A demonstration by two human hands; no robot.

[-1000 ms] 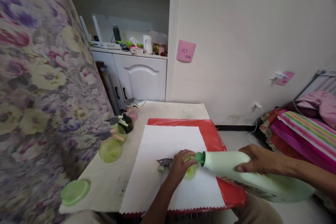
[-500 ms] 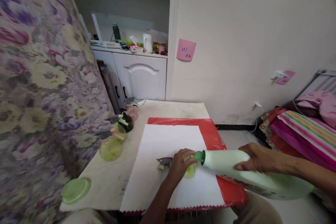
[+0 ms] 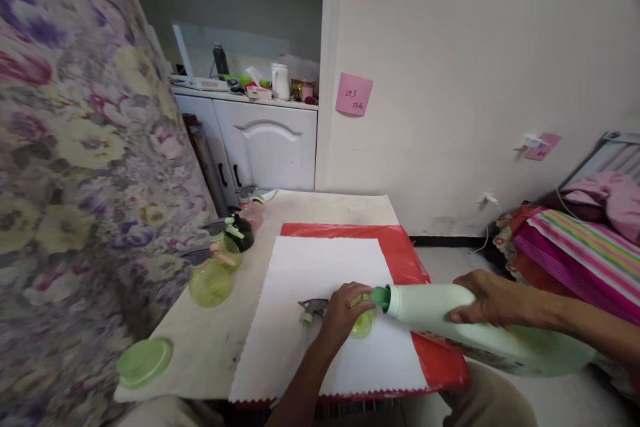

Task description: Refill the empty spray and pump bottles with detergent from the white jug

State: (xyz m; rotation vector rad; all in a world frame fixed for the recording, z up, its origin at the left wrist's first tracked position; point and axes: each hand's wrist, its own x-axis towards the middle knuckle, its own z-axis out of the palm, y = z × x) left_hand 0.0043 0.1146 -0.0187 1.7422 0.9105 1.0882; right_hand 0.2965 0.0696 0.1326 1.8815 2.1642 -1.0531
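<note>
A large pale green jug-like bottle (image 3: 435, 301) lies tilted almost level, with my right hand (image 3: 493, 300) wrapped round its upper part. Its darker green spout (image 3: 380, 297) meets the mouth of a small yellow-green spray bottle (image 3: 362, 325). My left hand (image 3: 345, 310) grips that small bottle round its neck, hiding much of it. Just left of my left hand, a grey spray head (image 3: 314, 308) lies on the white scalloped cloth (image 3: 320, 260). Whether liquid is flowing cannot be made out.
Several spray bottles, such as a yellow-green one (image 3: 211, 283) and a dark one (image 3: 243, 233), stand along the table's left side. A green lid (image 3: 144, 361) rests at the near left corner. Red sheeting (image 3: 407, 260) lies under the cloth. A flowered curtain (image 3: 95, 180) hangs at left.
</note>
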